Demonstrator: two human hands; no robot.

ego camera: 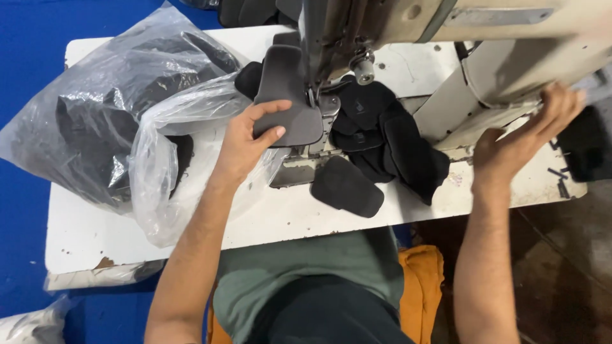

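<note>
My left hand point(245, 143) gripped a grey padded piece point(285, 95), thumb on top and fingers curled under its near edge, holding it up against the needle post of the sewing machine point(408, 25). The piece stood tilted, its rounded lower corner hanging just over the machine's base. My right hand point(523, 137) lay spread and open against the curved flank of the machine's cream body, fingers splayed and clamped on nothing.

Between my hands a heap of black cut pieces point(382, 137) lay beside the needle, and one black oval piece point(346, 186) sat apart from the heap, close to the near edge of the white bench point(95, 236). To my left a clear plastic bag point(185, 165) slumped open, touching my left wrist, and a larger clear bag of dark pieces point(95, 108) hung past the bench's left edge over the blue floor. That left little free room on my left side: the bags crowded the space from the wrist to the bench edge.

The barest stretch of bench ran along its near edge, in front of my green shirt point(306, 267). On the right, more dark material point(586, 150) sat at the far corner, just beyond my right fingers, with a few small dark bits near the bench's right edge.
</note>
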